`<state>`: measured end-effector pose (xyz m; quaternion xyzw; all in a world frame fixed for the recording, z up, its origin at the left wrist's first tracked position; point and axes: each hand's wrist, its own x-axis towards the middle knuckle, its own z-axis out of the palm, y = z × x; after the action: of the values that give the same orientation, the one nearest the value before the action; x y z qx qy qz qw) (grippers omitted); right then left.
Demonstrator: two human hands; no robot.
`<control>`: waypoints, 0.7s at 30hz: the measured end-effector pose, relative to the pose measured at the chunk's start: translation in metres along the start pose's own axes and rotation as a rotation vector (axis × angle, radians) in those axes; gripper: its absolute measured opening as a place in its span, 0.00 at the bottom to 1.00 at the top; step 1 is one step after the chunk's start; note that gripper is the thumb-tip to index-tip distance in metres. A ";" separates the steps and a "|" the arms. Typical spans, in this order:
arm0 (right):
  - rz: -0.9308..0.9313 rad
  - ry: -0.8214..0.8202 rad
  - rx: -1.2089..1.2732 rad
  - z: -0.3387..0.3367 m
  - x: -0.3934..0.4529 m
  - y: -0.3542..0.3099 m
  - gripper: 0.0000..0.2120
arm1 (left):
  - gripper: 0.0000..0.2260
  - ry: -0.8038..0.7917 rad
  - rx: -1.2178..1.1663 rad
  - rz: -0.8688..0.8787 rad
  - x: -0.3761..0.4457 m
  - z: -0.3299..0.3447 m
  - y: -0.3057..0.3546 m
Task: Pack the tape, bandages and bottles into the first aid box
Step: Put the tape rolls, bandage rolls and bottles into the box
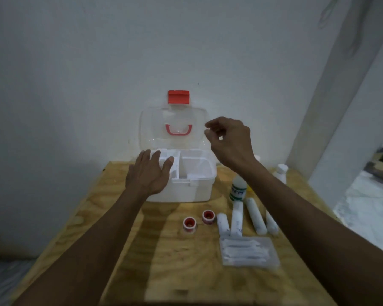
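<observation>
The white first aid box (195,191) stands open at the back of the table, its clear lid (155,120) upright with a red latch and red handle. My left hand (149,173) rests flat on the box's left rim, fingers spread. My right hand (230,142) hovers beside the lid's right edge, fingers loosely curled, holding nothing visible. Two red-cored tape rolls (188,224) (208,216) sit in front of the box. Several white bandage rolls (255,216) lie to their right. A green-labelled bottle (238,191) and a white bottle (281,173) stand behind them.
A clear flat pack of white pieces (249,251) lies near the bandages. The wooden table (164,272) stands against a white wall. Its right edge borders a lower floor area by a pillar (341,96).
</observation>
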<state>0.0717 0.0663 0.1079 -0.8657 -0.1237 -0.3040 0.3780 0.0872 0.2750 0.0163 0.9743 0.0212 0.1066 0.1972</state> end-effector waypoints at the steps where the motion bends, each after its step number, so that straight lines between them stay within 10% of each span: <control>1: 0.014 -0.063 0.008 -0.009 -0.012 0.002 0.08 | 0.33 -0.001 0.002 0.003 0.001 0.000 0.000; 10: 0.015 -0.950 -0.187 -0.064 -0.097 0.028 0.21 | 0.32 0.002 0.043 0.004 0.005 0.004 -0.002; 21: -0.035 -1.118 -0.540 -0.067 -0.126 0.030 0.38 | 0.33 0.017 0.036 0.025 0.006 0.004 -0.003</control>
<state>-0.0431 -0.0011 0.0474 -0.9569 -0.2358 0.1687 0.0188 0.0938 0.2764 0.0124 0.9770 0.0128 0.1166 0.1779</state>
